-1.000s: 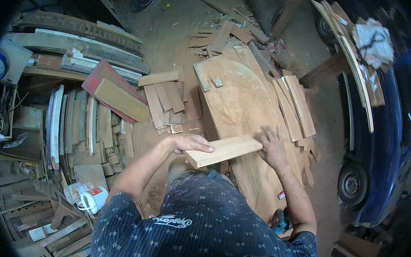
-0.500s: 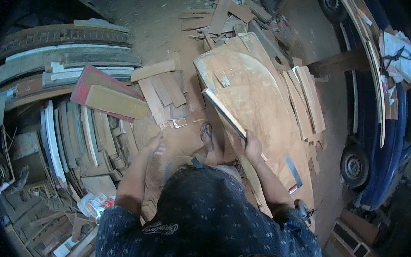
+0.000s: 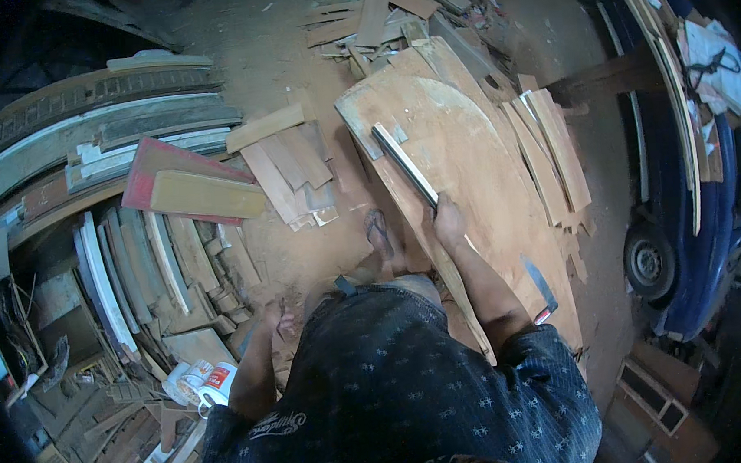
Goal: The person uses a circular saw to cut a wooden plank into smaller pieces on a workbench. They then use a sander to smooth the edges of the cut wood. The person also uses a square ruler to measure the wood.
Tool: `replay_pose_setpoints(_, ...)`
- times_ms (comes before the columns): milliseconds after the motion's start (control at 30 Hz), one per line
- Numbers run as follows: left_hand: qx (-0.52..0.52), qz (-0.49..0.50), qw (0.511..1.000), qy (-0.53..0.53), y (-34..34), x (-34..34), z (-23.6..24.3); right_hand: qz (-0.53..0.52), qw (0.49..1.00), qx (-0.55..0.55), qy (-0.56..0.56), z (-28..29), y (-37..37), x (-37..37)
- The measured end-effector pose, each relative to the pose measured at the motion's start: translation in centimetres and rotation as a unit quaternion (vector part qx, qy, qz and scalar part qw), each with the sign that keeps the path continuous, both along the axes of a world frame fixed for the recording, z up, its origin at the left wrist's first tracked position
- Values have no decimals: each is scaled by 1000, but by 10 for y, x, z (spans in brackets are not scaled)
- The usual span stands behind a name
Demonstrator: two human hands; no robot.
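My right hand (image 3: 449,221) is closed around a narrow wooden strip (image 3: 404,163) with a pale face and a dark edge. The strip slants over the large wooden board (image 3: 480,188), its far end pointing away to the left. On that board, beside my right forearm, lies a flat blue-grey blade-like tool (image 3: 536,278) with a red end. Low at my left side hangs my left hand (image 3: 280,319), its fingers loosely apart and nothing visible in them. Nearest to it are wood offcuts and a white bucket (image 3: 217,381) with red on its side.
Planks are stacked at left (image 3: 101,122), with a red panel (image 3: 142,184) jutting out. Loose boards (image 3: 283,173) lie on the floor ahead, and scrap wood (image 3: 375,13) is heaped beyond. A blue vehicle (image 3: 697,293) stands at right behind leaning planks (image 3: 673,94).
My left hand has dropped back toward my body. My right hand has shifted slightly with the strip, whose far end now lies further over the board. The whole view has turned a little.
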State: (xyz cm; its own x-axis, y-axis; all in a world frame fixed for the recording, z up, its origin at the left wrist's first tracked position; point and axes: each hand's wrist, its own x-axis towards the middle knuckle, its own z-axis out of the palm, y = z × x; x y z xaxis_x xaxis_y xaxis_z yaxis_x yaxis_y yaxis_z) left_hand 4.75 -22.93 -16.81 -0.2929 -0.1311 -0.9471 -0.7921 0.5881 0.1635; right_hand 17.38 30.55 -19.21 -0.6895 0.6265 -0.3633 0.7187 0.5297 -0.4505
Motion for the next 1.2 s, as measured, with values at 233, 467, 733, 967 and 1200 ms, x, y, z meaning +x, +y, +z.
replay_pose_setpoints(233, 110, -72, 987, 90, 82, -77, -28, -34, 999, -13, 29, 14, 5, 51)
replay_pose_setpoints(467, 111, -159, 973, 125, 149, -78, -36, -30, 999, -15, -25, 63, 1, 160)
replay_pose_setpoints(733, 152, -340, 901, 221, 260, -67, -3, -11, 998, -27, 57, -1, 2, 53)
replay_pose_setpoints(967, 132, -418, 714, 545, 398, -141, -49, -77, 989, -121, -26, 8, -3, 139)
replay_pose_setpoints(1200, -122, -525, 642, 546, 502, -184, -109, -280, 926, -251, 41, 34, -12, 322)
